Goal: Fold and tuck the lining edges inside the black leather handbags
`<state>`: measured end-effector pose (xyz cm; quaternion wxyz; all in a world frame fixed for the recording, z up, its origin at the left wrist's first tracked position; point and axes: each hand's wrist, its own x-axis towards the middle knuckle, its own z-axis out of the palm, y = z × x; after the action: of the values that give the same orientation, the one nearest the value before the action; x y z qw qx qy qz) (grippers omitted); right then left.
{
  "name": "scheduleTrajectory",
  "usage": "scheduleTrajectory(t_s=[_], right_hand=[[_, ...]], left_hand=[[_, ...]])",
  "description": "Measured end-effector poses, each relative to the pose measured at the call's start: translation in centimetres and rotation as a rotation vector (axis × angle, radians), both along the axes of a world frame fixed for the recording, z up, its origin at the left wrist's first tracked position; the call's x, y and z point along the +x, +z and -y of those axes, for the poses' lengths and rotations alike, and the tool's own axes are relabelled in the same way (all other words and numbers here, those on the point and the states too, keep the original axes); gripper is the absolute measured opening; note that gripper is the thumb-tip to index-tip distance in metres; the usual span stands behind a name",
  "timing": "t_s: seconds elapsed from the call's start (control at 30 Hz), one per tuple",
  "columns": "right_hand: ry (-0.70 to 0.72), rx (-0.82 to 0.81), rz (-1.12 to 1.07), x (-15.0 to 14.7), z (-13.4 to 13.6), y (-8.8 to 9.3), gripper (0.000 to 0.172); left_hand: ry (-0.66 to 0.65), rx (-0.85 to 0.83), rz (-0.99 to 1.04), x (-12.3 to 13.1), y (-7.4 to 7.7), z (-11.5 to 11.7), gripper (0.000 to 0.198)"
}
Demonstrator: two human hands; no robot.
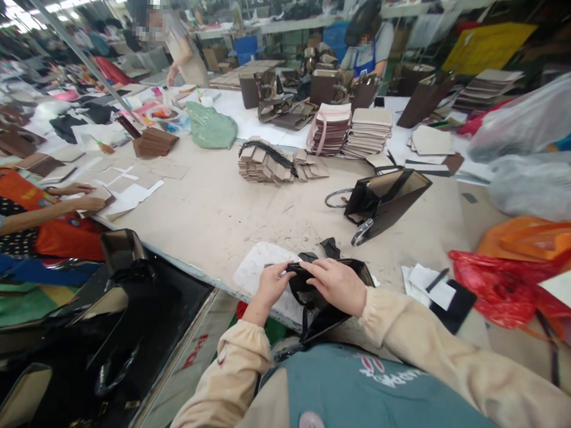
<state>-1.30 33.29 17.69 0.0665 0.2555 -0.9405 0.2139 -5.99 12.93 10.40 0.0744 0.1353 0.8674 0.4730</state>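
Note:
A black handbag (326, 323) sits at the table's near edge against my apron, its mouth facing up. My left hand (270, 289) pinches the left end of its far rim between thumb and fingers. On the same rim, my right hand (338, 286) is closed, its fingertips close to the left ones and its palm over the opening. Part of the bag is hidden by the right hand. Beneath it lies a white slab (255, 263), and a black scrap (330, 247) is just beyond. A second black handbag (389, 202) with clear-wrapped handles leans farther back on the table.
Stacked beige panels (370, 132) and a pile of small pieces (266, 162) stand farther back. Red plastic (493, 287) and white papers (428, 286) lie right. Black bags (118, 308) fill the lower left. A co-worker's hands (92, 201) handle panels at left; other people work behind.

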Motion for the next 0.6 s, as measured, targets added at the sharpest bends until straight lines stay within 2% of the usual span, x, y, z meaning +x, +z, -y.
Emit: scheduleTrajectory(t_s=[0.23,0.4,0.6], right_hand=[[0.092,0.188,-0.056,-1.3,1.3,-2.1,0.035],[0.107,0.1,-0.137,-1.7,0.8,-3.2,0.025],[0.064,0.063,-0.129,-1.5,0.6,-3.3,0.022]], left_hand=[[-0.022,-0.033,-0.011,0.0,0.2,-0.3,0.026],[-0.059,-0.025,-0.017,0.2,0.4,-0.4,0.023],[-0.088,-0.03,-0.032,0.3,0.6,-0.4,0.023]])
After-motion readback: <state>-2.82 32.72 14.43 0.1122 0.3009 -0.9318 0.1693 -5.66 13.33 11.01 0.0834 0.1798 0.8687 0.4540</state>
